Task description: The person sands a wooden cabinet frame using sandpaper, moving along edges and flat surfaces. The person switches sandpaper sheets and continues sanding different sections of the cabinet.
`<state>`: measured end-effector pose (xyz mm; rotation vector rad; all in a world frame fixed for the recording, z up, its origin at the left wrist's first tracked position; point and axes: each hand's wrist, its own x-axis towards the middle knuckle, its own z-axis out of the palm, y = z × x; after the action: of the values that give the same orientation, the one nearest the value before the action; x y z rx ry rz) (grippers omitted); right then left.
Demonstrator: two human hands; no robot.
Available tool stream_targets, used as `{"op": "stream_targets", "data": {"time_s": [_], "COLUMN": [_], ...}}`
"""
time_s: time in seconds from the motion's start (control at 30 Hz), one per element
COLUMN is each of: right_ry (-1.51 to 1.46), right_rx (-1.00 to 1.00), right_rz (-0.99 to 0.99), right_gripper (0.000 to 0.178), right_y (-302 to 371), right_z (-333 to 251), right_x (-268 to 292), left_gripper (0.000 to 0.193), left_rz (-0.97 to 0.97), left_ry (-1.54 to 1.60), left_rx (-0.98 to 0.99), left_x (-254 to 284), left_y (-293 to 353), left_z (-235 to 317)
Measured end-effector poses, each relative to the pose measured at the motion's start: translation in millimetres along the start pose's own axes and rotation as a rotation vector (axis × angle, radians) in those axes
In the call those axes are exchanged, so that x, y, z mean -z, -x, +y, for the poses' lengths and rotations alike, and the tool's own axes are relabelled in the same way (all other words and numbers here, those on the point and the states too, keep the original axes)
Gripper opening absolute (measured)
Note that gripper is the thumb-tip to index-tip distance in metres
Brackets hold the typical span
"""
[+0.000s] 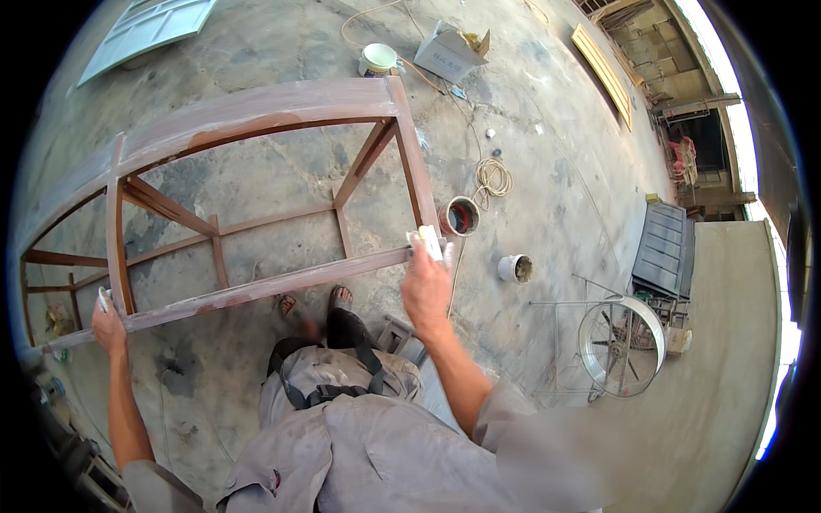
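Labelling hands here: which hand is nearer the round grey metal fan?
Right. The right hand is left of the fan; the left hand is much farther left.

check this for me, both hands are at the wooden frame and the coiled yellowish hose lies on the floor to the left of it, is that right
Not quite: the coiled yellowish hose lies on the floor to the right of the wooden frame, as the head view shows. The left hand and right hand are both at the frame.
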<state>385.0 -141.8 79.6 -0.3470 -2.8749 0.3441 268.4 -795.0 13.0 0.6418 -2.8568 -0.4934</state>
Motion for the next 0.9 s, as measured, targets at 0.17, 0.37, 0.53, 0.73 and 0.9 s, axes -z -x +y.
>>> {"op": "stream_targets", "data": {"time_s": [0.17,0.37,0.53,0.73,0.9], "right_ry": [-0.055,-0.134,-0.138,-0.161,-0.119], "right_rx": [0.102,0.066,-0.131,0.082,0.085], "right_rz": [0.071,0.065,-0.082,0.036,0.135], "right_gripper": [0.037,0.046,0.049,0.045,0.047], "right_y": [8,11,3,28,15], "right_z": [-13,-20,17,-4,-41], "right_x": [13,12,19,1,0], "left_gripper": [0.050,0.049,0.049,0.049,0.043], "left_rz": [-0.031,-0.030,-0.031,-0.038,-0.013], "left_ry": [-0.056,0.001,-0.037,0.014,-0.089], "left_rx": [0.012,-0.028,0.024,-0.014,-0.055], "left_x": [1,5,8,12,6], "left_y": [-6,-7,-4,-1,-5], "left_z": [-12,-8,-5,7,-10]}}
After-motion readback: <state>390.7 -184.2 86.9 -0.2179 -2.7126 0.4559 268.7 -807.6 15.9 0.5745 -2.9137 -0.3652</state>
